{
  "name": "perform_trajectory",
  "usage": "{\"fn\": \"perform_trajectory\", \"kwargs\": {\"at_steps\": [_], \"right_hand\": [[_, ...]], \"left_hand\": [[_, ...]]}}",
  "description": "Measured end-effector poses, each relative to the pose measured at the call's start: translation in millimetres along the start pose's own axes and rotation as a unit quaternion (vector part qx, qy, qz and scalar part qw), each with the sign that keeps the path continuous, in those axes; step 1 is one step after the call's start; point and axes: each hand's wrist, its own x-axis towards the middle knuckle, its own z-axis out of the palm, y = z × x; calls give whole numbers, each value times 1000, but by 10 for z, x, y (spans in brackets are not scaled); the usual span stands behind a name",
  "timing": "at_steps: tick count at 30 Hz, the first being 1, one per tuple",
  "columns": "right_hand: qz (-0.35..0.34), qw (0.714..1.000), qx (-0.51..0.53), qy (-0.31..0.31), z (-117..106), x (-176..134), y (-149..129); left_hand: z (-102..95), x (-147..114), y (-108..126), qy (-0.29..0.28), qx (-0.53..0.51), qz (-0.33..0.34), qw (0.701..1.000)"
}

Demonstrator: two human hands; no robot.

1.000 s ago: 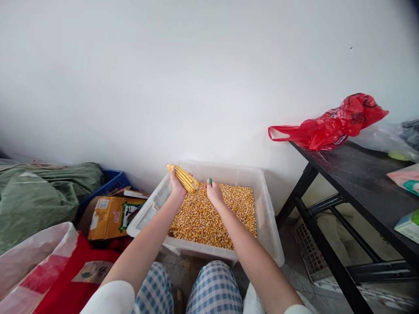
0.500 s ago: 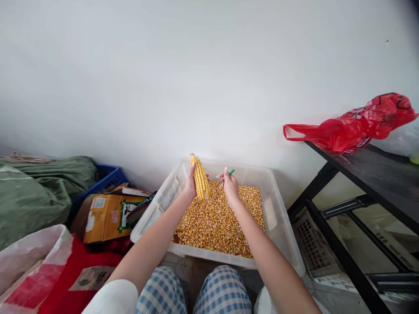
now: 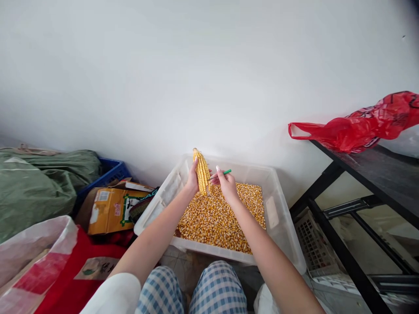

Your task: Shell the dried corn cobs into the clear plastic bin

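Note:
My left hand [image 3: 193, 178] is wrapped round a yellow corn cob [image 3: 202, 172], held tilted with its narrow end up. Its kernels stand in rows over most of the visible side. My right hand [image 3: 225, 183] grips a thin tool with a green handle [image 3: 227, 172], perhaps a small screwdriver. The tool's dark shaft points left and its tip is at the cob's right side; whether it touches is hard to tell. Below both hands, loose corn kernels [image 3: 216, 222] cover the bottom of a translucent plastic bin [image 3: 284, 218].
At right, a black metal-framed table [image 3: 386, 174] carries a red plastic bag [image 3: 356, 128], with a white crate [image 3: 316, 244] beneath. To the left are a cardboard box [image 3: 108, 213], a blue crate [image 3: 113, 172], green cloth [image 3: 42, 187] and a red-and-white sack [image 3: 65, 261]. A white wall [image 3: 196, 78] rises behind.
My right hand has moved left with the green-handled tool, bringing its tip from a short way off to the cob's side. The whole view has shifted slightly.

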Motion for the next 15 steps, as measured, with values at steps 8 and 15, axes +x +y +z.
{"fn": "perform_trajectory", "kwargs": {"at_steps": [8, 15], "right_hand": [[-37, 999, -17, -11, 76, -107, -65], [-83, 993, -67, 48, 172, -206, -87]], "left_hand": [[-13, -48, 19, -16, -16, -4, 1000], [57, -119, 36, -39, -52, -29, 997]]}}
